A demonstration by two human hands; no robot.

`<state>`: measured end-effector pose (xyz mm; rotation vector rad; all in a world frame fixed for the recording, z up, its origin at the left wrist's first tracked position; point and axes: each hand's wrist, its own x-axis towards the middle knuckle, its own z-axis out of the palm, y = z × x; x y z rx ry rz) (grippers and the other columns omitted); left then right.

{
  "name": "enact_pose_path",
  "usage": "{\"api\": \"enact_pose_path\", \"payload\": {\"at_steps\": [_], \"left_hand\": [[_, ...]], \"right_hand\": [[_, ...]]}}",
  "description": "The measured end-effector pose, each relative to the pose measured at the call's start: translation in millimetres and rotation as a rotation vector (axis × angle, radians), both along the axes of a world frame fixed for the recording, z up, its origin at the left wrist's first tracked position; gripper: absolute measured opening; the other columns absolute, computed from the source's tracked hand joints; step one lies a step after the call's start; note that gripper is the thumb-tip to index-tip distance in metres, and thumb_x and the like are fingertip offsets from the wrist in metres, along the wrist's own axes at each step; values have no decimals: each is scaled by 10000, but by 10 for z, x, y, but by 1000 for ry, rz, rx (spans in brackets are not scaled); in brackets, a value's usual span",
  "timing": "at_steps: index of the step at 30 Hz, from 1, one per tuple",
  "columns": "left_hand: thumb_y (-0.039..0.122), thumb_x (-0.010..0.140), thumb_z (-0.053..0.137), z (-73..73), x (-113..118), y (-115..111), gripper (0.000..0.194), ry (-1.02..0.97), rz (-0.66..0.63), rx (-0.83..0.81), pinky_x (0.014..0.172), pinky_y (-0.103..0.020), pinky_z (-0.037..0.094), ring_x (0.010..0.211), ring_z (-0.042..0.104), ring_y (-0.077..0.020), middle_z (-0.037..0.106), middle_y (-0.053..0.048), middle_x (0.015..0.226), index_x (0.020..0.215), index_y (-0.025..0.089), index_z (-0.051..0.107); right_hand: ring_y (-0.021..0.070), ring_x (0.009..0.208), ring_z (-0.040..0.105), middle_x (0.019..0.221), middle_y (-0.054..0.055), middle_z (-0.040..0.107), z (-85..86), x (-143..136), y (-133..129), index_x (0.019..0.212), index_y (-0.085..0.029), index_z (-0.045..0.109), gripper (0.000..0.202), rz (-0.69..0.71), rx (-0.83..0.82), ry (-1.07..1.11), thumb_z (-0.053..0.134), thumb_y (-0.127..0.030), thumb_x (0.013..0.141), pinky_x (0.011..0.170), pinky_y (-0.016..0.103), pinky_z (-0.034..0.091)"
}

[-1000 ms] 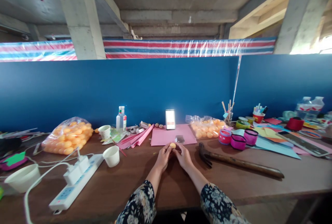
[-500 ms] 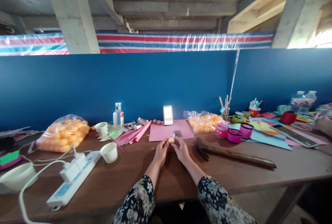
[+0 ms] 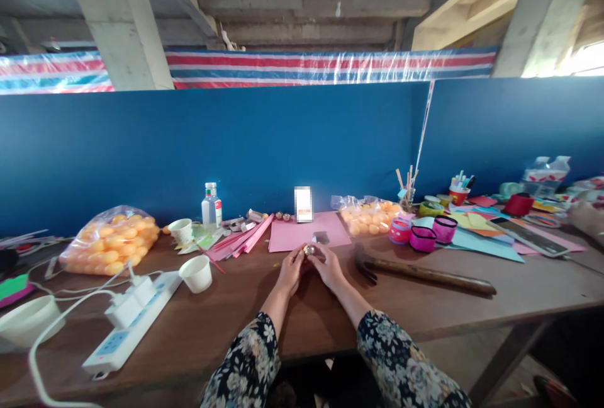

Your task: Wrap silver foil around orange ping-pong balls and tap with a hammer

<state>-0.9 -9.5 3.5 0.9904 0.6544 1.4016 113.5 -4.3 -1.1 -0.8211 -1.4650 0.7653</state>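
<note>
While a dark-headed claw hammer with a brown wooden handle (image 3: pixel 430 275) lies right of centre, my left hand (image 3: pixel 290 269) and right hand (image 3: pixel 329 268), fingers nearly closed, hold a small, shiny, silvery round object (image 3: pixel 309 249) mid-frame.

obs., both arms: reaching forward from the lower edge of view, converging toward the middle. left forearm (image 3: pixel 274 311) slants up and to the right; right forearm (image 3: pixel 353 304) slants up and to the left. sleeves (image 3: pixel 248 361) dark, floral print, ending short of the wrists (image 3: pixel 284 289); skin bare beyond. left hand (image 3: pixel 290 269) and right hand (image 3: pixel 329 267) level with each other, backs turned mostly upward, fingers bent inward. fingertips of both brought close together in a two-handed pinch; palms apart. exact contact between fingertips: too small to tell.
</note>
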Motion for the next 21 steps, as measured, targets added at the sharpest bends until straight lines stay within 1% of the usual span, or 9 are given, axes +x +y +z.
{"api": "enact_pose_path", "payload": {"at_steps": [4,7,11,14,18,21], "left_hand": [[327,620,657,28,5,-35,434,55,13,22,748,-332,457,803,593,-185,643,-89,924,1009,146,596],[326,611,666,41,0,-37,408,50,15,9,746,-316,454,811,588,-184,645,-93,905,965,129,610],[359,617,657,43,-13,-21,389,-5,-9,-32,744,-323,456,795,594,-184,646,-98,888,923,122,618],[406,648,617,35,-12,-18,382,-30,-24,-44,738,-337,462,789,598,-194,645,-115,867,879,103,622],[453,655,587,40,6,-45,438,-20,-24,-50,729,-344,468,790,601,-192,642,-108,888,954,134,605],[439,655,594,52,12,-66,443,6,-43,-32,727,-337,470,793,601,-189,640,-101,905,986,144,597]], "right_hand": [[188,860,595,966,62,633,23,2,-26,979,-187,593,303,-48,33,-68,559,-183,678,776,328,477],[187,863,590,964,58,631,3,-5,-19,962,-194,606,290,-62,56,-91,556,-174,676,772,327,475],[181,889,585,997,50,618,-41,-20,13,1030,-203,566,368,-5,46,-55,553,-156,665,783,321,476],[172,878,591,982,45,619,-38,-29,15,1051,-199,534,397,34,11,-3,546,-146,658,778,306,482],[167,855,593,939,43,624,0,-28,-13,1007,-190,546,350,21,0,2,539,-147,661,765,293,481],[167,845,591,947,45,623,5,-19,-22,1002,-188,553,338,4,3,-33,540,-154,667,762,297,477]]}}
